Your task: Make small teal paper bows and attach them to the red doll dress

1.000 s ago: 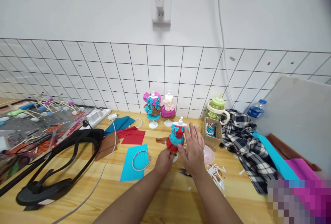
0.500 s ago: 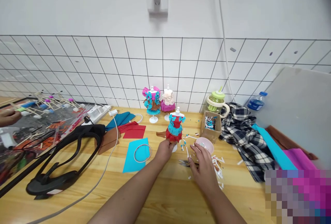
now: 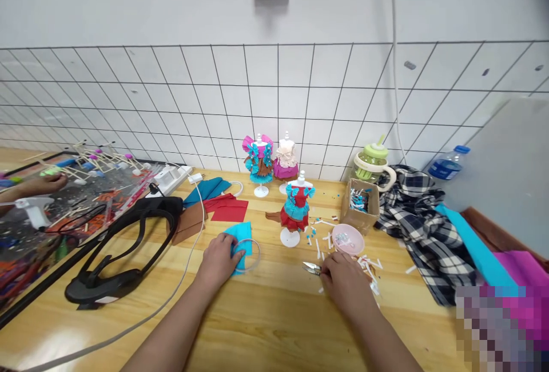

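My left hand (image 3: 219,258) is closed on the left part of a turquoise crepe paper sheet (image 3: 242,231), covering that side. A thin pale ring (image 3: 259,257) lies over the sheet, close against my thumb. My right hand (image 3: 345,277) is closed round the handles of small scissors (image 3: 311,268), their blades pointing left on the table; the handles are hidden. Between and beyond my hands a mini dress form (image 3: 297,206) stands upright on a white base, wearing a red and turquoise ruffled dress. Neither hand touches it.
Two more dressed forms (image 3: 259,163) stand behind. At right are a pink dish (image 3: 348,239), paper scraps, a cardboard box (image 3: 360,217), a green-lidded cup (image 3: 373,160) and plaid cloth (image 3: 412,206). At left lie a black headset strap (image 3: 128,269), a cable and another person's hand (image 3: 55,183).
My left hand has let go of the dress form and moved left onto the turquoise sheet. My right hand has come down onto the scissors. The view has shifted slightly.
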{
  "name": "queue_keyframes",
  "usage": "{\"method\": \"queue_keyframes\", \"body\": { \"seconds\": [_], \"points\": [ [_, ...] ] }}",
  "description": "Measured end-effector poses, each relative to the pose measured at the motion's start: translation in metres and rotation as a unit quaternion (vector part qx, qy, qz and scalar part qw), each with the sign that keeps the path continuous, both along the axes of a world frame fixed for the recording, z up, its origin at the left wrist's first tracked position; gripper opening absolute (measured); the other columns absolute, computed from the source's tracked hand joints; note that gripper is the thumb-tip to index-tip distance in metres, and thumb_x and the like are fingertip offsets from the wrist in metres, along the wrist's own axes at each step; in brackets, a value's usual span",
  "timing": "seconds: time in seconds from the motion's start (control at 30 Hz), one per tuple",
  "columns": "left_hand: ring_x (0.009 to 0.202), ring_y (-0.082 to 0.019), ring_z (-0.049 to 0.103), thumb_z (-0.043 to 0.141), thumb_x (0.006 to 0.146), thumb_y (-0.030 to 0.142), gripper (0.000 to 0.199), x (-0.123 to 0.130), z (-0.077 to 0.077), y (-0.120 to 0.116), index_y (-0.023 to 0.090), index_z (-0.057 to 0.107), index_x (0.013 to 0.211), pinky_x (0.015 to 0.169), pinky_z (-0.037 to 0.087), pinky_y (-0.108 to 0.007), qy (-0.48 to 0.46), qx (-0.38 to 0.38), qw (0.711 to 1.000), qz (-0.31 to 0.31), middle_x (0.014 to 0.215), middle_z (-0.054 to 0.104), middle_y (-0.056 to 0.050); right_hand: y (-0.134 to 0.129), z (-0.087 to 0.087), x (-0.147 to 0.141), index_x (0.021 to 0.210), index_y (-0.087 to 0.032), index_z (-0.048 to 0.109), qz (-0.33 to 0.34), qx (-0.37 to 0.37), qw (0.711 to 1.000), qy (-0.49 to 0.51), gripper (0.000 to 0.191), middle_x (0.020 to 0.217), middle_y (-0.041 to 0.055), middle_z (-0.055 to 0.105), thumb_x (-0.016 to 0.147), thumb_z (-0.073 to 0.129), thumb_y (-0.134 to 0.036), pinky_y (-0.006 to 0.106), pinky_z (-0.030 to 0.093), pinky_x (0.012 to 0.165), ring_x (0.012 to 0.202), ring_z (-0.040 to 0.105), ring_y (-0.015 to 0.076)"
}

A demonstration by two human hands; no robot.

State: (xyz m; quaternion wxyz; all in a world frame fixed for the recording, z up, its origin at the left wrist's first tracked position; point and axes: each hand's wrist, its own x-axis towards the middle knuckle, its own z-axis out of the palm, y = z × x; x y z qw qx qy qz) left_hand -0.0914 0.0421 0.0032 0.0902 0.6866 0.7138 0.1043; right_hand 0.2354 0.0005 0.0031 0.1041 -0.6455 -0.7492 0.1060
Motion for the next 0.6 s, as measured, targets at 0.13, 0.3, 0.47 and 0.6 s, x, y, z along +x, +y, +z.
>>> {"method": "queue_keyframes", "body": {
  "seconds": [0.13,0.3,0.47,0.6],
  "points": [
    [0.083,-0.021,0.055,0.056,0.078,0.031,0.012,0.004,-0.005,-0.003,0.019,0.055,0.077,0.074,0.043,-0.031,-0.152,-0.020,0.983,-0.103,0.086,0.057,-0.005,0.001,-0.002,0.003,0.095,-0.023,0.063,-0.011,-0.007,1.000,0.005,0.018,0.096,0.0050,0.064,0.077,0.060,-0.019,0.034,0.036,0.080,0.097,0.054,0.0245],
    [0.067,-0.014,0.047,0.059,0.077,0.036,0.023,0.013,-0.002,-0.008,0.020,0.044,0.073,0.059,0.039,-0.024,-0.353,-0.108,0.919,-0.141,0.075,0.051,0.002,-0.003,0.001,0.006,0.095,-0.023,0.064,-0.018,0.003,1.000,-0.004,0.015,0.097,0.0060,0.063,0.081,0.060,-0.026,0.037,0.037,0.082,0.100,0.054,0.0261],
    [0.058,-0.010,0.039,0.054,0.082,0.045,0.032,0.004,0.009,-0.007,0.021,0.036,0.073,0.052,0.035,-0.021,-0.420,-0.126,0.894,-0.095,0.065,0.039,0.006,-0.010,0.009,-0.021,0.104,-0.023,0.063,0.043,0.027,0.997,0.055,0.021,0.108,0.0062,0.065,0.088,0.050,-0.027,0.037,0.037,0.091,0.103,0.054,0.0234],
    [0.061,-0.014,0.045,0.047,0.084,0.035,0.020,-0.007,0.018,-0.001,0.021,0.039,0.072,0.057,0.036,-0.025,-0.245,-0.034,0.967,-0.058,0.065,0.045,0.004,-0.017,0.003,-0.053,0.139,-0.027,0.041,0.211,0.028,0.973,0.087,0.052,0.143,0.0038,0.046,0.088,0.051,-0.030,0.041,0.029,0.106,0.130,0.039,0.0238]
  ]
}}
